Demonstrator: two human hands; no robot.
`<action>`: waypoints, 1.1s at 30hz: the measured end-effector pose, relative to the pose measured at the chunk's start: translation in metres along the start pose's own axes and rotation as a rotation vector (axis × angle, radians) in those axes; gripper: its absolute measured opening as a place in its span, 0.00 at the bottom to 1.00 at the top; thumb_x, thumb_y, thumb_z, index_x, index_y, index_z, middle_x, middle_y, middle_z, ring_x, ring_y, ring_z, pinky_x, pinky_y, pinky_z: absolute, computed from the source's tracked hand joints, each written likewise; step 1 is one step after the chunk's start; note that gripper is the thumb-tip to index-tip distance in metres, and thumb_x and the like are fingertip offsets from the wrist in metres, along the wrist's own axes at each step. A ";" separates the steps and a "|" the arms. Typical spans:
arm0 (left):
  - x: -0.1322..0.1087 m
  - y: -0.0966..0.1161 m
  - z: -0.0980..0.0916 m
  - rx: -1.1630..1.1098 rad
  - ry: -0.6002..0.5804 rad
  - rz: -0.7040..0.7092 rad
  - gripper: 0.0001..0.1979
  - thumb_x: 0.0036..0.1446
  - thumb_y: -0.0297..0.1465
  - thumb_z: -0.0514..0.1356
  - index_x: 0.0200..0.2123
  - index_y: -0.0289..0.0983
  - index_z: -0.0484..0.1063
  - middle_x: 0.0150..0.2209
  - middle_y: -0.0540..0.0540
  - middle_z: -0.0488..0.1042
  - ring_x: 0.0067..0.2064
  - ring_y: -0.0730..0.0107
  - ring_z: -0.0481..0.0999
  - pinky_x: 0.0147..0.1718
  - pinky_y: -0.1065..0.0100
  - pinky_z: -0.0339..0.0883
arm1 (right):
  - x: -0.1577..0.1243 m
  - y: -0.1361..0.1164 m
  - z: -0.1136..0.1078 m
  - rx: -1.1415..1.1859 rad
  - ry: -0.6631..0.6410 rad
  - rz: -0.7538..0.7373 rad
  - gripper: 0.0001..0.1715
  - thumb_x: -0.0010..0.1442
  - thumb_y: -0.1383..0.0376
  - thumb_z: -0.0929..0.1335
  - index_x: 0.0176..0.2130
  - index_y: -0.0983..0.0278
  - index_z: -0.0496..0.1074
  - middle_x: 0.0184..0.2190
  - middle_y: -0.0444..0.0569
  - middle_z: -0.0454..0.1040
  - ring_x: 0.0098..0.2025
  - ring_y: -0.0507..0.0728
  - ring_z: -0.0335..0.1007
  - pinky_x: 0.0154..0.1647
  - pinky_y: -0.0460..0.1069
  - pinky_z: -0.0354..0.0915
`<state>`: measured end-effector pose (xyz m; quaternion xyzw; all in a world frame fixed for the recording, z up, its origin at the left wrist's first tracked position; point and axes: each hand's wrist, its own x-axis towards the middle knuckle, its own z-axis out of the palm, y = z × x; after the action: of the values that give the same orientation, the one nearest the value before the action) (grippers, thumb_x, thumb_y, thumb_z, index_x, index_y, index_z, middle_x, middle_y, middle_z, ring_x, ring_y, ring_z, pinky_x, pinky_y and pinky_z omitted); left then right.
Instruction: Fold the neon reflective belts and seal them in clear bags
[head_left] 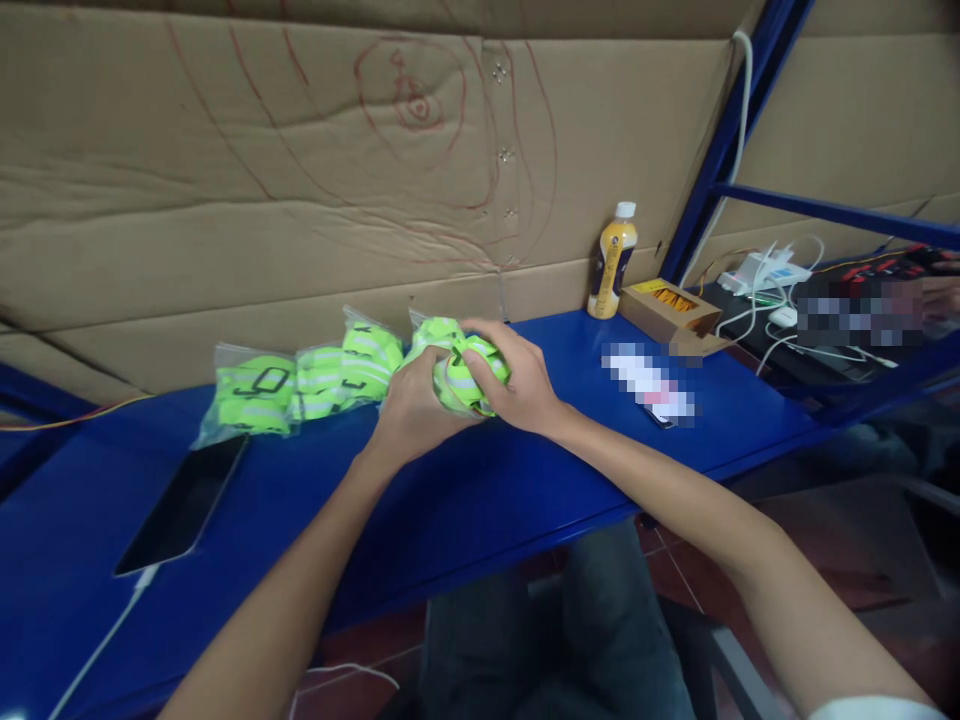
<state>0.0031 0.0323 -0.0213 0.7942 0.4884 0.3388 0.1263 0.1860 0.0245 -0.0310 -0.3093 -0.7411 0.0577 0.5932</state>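
Note:
Both of my hands are wrapped round a bundle of neon yellow-green webbing with pale reflective stripes (457,388), just above the table. My left hand (412,405) grips its near left side, and my right hand (521,375) closes over its top and right side. Another neon bundle in a clear plastic bag (439,328) shows just behind my fingers. To the left, several similar bagged bundles (259,395) stand in a row against the cardboard. Whether the held bundle is inside a bag is hard to make out.
A tablet or large phone (184,508) with a white cable lies left on the blue table (465,510). At the back right stand a yellow bottle (613,265) and an open cardboard box (667,310). A blurred-out white item (649,383) lies nearer. Cardboard (300,150) walls the back.

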 end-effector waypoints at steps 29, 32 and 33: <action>0.001 -0.016 0.009 -0.035 0.090 0.022 0.41 0.38 0.42 0.76 0.56 0.37 0.71 0.54 0.36 0.81 0.54 0.41 0.82 0.55 0.46 0.76 | 0.006 0.010 -0.012 -0.025 -0.231 -0.093 0.02 0.59 0.66 0.69 0.33 0.61 0.71 0.45 0.52 0.76 0.47 0.59 0.74 0.54 0.56 0.69; 0.002 -0.020 0.008 -0.040 0.076 0.049 0.42 0.37 0.42 0.76 0.57 0.36 0.71 0.54 0.35 0.80 0.55 0.40 0.81 0.57 0.45 0.75 | 0.005 0.013 -0.012 0.000 -0.274 -0.168 0.06 0.63 0.65 0.69 0.32 0.61 0.71 0.42 0.52 0.76 0.45 0.58 0.72 0.51 0.55 0.69; 0.001 -0.021 0.008 -0.050 0.062 0.050 0.42 0.37 0.42 0.76 0.57 0.36 0.71 0.54 0.35 0.80 0.54 0.41 0.81 0.57 0.45 0.75 | 0.005 0.014 -0.014 0.010 -0.300 -0.179 0.07 0.65 0.64 0.69 0.33 0.61 0.72 0.41 0.51 0.76 0.44 0.57 0.72 0.49 0.54 0.69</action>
<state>-0.0058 0.0447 -0.0373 0.7919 0.4635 0.3782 0.1226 0.2032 0.0342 -0.0289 -0.2269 -0.8456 0.0540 0.4801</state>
